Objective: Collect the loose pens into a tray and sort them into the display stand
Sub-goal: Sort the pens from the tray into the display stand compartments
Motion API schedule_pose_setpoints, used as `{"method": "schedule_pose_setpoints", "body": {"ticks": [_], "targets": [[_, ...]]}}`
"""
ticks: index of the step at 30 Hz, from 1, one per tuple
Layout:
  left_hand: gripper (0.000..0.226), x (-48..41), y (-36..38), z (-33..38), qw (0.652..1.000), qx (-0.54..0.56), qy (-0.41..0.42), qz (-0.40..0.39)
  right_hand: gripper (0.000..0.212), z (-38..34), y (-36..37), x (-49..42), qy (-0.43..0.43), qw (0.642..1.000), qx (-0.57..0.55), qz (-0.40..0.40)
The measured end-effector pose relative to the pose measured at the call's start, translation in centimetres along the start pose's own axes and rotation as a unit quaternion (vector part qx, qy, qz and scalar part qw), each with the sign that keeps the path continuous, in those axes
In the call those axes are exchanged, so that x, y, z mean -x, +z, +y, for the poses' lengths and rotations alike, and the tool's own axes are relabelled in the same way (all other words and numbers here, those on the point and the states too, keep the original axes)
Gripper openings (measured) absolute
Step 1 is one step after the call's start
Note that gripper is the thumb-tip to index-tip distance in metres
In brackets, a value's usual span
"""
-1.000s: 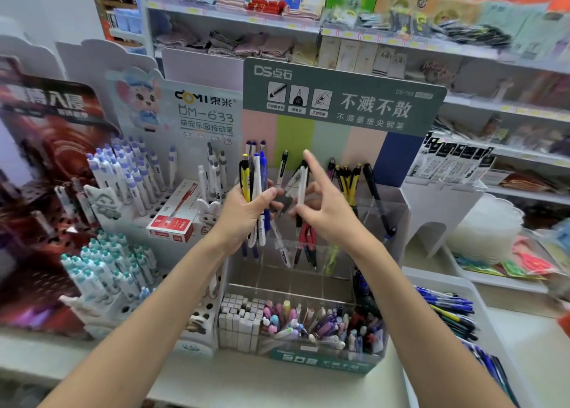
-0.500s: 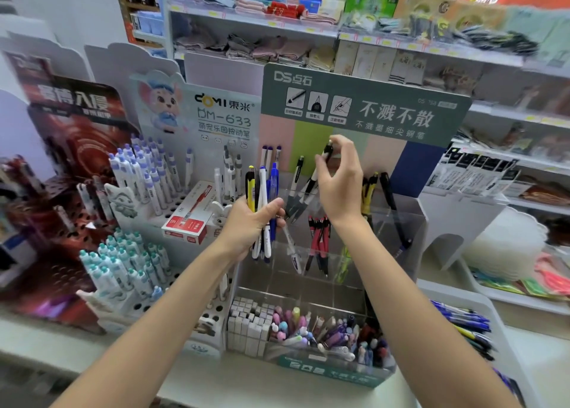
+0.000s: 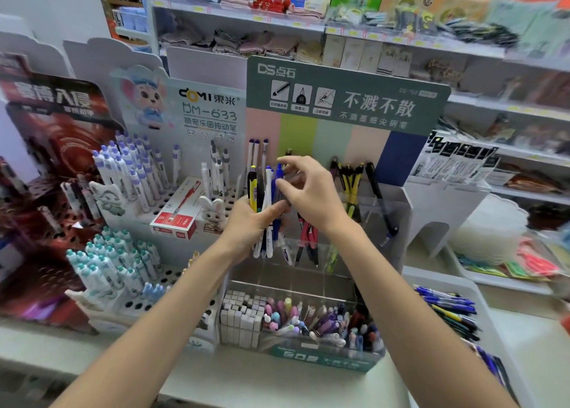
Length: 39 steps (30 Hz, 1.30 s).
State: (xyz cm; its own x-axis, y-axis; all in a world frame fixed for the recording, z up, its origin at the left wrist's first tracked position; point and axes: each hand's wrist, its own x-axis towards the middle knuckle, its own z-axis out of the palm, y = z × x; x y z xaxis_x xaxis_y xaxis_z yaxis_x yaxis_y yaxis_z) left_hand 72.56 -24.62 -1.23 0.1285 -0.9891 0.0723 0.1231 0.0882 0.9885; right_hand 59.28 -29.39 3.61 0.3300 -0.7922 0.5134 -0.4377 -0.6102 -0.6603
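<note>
Several pens (image 3: pixel 262 201) stand upright in a fanned bundle, clamped in the left hand (image 3: pixel 246 233) just in front of the display stand (image 3: pixel 333 136). Right hand (image 3: pixel 314 197) reaches across; thumb and forefinger pinch the top of the blue pen (image 3: pixel 279 173) in that bundle, other fingers curled. Stand's clear compartments: red pens (image 3: pixel 308 235), yellow-black pens (image 3: pixel 350 185), one black pen (image 3: pixel 379 201) leaning at right. Front bin: white erasers (image 3: pixel 240 321), mixed small pens. Tray (image 3: pixel 438 279) on the worktop (image 3: pixel 277 383), right side, holds loose pens (image 3: pixel 447 309).
</note>
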Motion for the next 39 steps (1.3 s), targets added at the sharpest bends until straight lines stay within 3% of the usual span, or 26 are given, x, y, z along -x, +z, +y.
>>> {"method": "schedule_pose_setpoints", "body": {"ticks": [6,10,13,17,23,25,29,31,33,35,39], "targets": [[0.018,1.0,-0.5,-0.4,1.000,-0.004,0.014,0.003,0.038,0.3,-0.2,0.6,0.071,0.993,-0.055,-0.072],[0.005,1.1,-1.3,-0.7,0.998,-0.011,0.034,0.050,0.042,0.3,-0.2,1.0,0.072,0.992,-0.100,0.020],[0.014,1.6,-2.4,-1.0,0.996,-0.039,0.037,0.077,0.037,0.2,-1.0,1.1,0.064,0.984,-0.131,0.105],[0.014,3.1,-4.0,-1.7,0.990,-0.042,0.032,0.132,0.036,0.9,-1.3,0.8,0.016,0.984,-0.079,0.157],[0.017,5.2,-5.0,-2.0,0.988,0.053,0.002,0.146,0.041,1.6,3.4,1.2,-0.103,0.988,0.053,0.102],[0.030,5.8,-4.9,-1.7,0.989,0.040,0.009,0.143,0.042,2.0,4.9,1.3,-0.114,0.988,0.086,0.064],[0.027,6.4,-4.8,-1.0,0.991,0.027,0.018,0.130,0.041,2.7,7.0,1.9,-0.096,0.982,0.156,-0.050],[0.029,6.4,-5.0,-1.0,0.992,0.023,0.016,0.122,0.043,2.9,7.2,2.4,-0.108,0.976,0.182,-0.055],[0.031,6.2,-5.2,-0.9,0.993,0.025,0.011,0.114,0.044,2.6,6.6,2.7,-0.114,0.981,0.159,-0.005],[0.033,5.8,-5.0,-0.9,0.994,0.019,0.012,0.107,0.037,1.6,5.5,2.7,-0.061,0.995,0.065,0.034],[0.032,4.6,-3.9,-0.9,0.996,0.008,0.019,0.085,0.036,-0.8,4.2,2.8,0.045,0.989,-0.129,-0.060]]}}
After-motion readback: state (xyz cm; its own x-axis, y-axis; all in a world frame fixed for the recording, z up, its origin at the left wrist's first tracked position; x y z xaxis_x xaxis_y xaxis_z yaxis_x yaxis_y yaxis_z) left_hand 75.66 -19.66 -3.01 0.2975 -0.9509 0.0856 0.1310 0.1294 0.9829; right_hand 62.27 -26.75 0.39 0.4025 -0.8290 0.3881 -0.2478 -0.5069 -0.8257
